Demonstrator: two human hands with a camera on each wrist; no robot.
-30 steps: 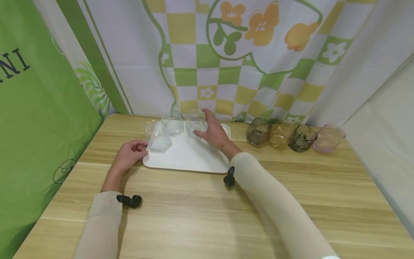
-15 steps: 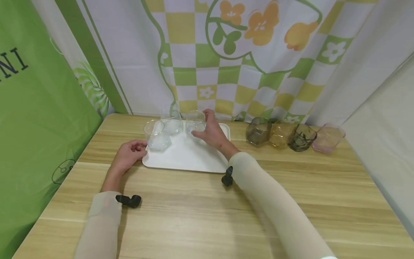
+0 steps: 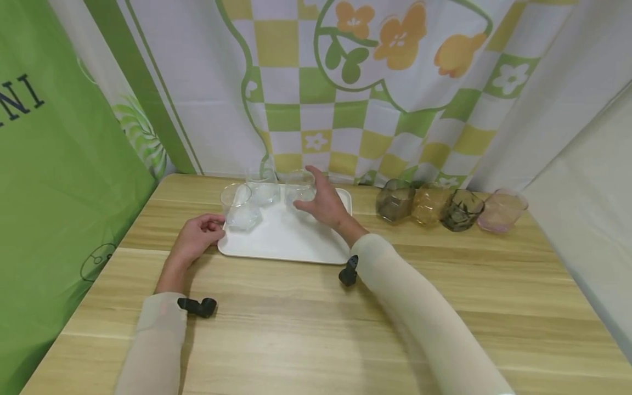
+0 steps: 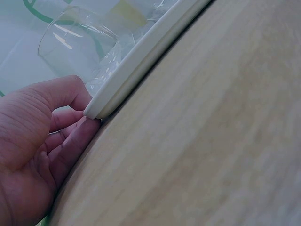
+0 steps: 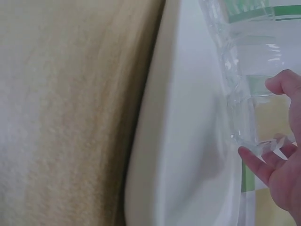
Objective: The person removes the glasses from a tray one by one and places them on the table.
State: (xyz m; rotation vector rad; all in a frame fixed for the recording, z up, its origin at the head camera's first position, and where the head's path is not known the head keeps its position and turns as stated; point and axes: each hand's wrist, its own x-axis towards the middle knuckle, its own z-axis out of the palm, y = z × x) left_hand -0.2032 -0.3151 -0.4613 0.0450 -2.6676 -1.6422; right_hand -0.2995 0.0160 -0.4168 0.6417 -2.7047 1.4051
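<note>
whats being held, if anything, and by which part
Left hand: the white tray, by its left rim. Right hand: the rightmost colorless glass, around its sides; how firmly can't be told.

Tinted glasses (image 3: 453, 213) stand on the wooden table (image 3: 286, 340) before a checked curtain (image 3: 365, 115).

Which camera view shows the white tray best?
The head view, because it shows nearly the whole outline of the white tray from above. The left wrist view shows only its side, with the left hand holding the edge; the right wrist view shows part of its rim and inner surface close up.
</note>
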